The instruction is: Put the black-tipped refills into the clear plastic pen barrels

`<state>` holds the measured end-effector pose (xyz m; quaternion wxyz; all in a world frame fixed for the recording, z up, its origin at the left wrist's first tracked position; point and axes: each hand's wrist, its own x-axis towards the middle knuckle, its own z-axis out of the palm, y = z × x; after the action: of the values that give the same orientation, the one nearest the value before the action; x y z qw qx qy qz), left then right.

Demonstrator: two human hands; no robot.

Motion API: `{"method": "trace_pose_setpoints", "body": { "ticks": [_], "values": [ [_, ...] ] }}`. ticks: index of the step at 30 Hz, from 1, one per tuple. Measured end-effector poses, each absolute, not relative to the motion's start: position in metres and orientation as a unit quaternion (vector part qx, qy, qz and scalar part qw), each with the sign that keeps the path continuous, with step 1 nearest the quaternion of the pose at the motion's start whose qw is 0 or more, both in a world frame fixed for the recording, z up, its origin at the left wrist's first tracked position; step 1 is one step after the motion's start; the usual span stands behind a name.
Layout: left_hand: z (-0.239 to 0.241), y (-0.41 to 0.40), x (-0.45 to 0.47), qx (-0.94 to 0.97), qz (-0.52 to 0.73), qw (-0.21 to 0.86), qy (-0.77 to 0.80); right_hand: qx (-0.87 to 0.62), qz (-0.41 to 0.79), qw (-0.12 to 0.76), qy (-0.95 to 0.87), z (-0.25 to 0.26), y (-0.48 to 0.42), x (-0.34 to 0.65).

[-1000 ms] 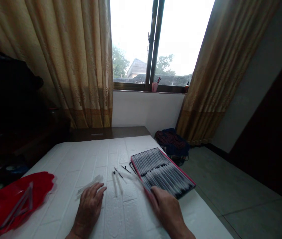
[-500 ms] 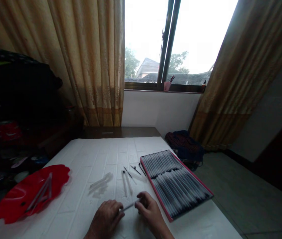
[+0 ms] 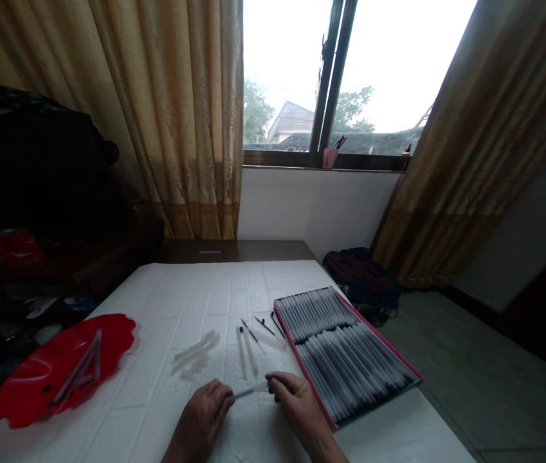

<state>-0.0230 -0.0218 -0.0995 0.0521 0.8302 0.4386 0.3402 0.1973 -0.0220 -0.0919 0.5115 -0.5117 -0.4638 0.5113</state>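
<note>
A slim, clear pen point(image 3: 249, 390) spans the gap between my hands, low over the front of the table. My left hand point(image 3: 204, 411) pinches one end between thumb and fingers. The other end, with a dark tip, is in the closed fingers of my right hand point(image 3: 296, 402). Just beyond them lie two clear pen barrels point(image 3: 242, 357), one with a black end, and several thin dark refills point(image 3: 249, 330). Left of these sits a small pile of translucent caps or tubes point(image 3: 197, 352), too blurred to name surely. A shallow red-edged box point(image 3: 350, 350) full of clear, dark-ended pens lies beside my right hand.
A red scalloped plate point(image 3: 17, 402) holding a few clear pen pieces stands at the table's left. The white table point(image 3: 123, 424) ends at a floor on the right. Dark fabric point(image 3: 362, 276) is heaped beyond the right edge; dark clutter point(image 3: 36, 276) fills the far left.
My hands have drawn slightly apart, with more of the pen showing between them. The view has shifted a little; the things on the table lie as before.
</note>
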Motion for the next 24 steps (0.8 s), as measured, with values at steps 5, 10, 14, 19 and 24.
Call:
{"method": "trace_pose_setpoints", "body": {
  "ticks": [5, 10, 14, 19, 24],
  "values": [
    [-0.107, -0.020, -0.027, 0.820, 0.332, 0.079, 0.460, -0.499, 0.489, 0.522, -0.489, -0.093, -0.023, 0.199],
    [-0.102, -0.016, -0.026, 0.803, 0.282, 0.171, 0.496, -0.506, 0.512, 0.556, -0.416, -0.099, -0.022, 0.197],
    [-0.087, -0.004, -0.023, 0.791, 0.234, 0.231, 0.516, -0.478, 0.530, 0.593, -0.372, -0.102, -0.015, 0.194],
    [-0.075, 0.014, -0.024, 0.777, 0.231, 0.261, 0.524, -0.464, 0.513, 0.627, -0.358, -0.097, 0.003, 0.189],
    [-0.080, 0.016, -0.025, 0.750, 0.252, 0.272, 0.548, -0.465, 0.513, 0.625, -0.360, -0.100, 0.011, 0.188]
  ]
}}
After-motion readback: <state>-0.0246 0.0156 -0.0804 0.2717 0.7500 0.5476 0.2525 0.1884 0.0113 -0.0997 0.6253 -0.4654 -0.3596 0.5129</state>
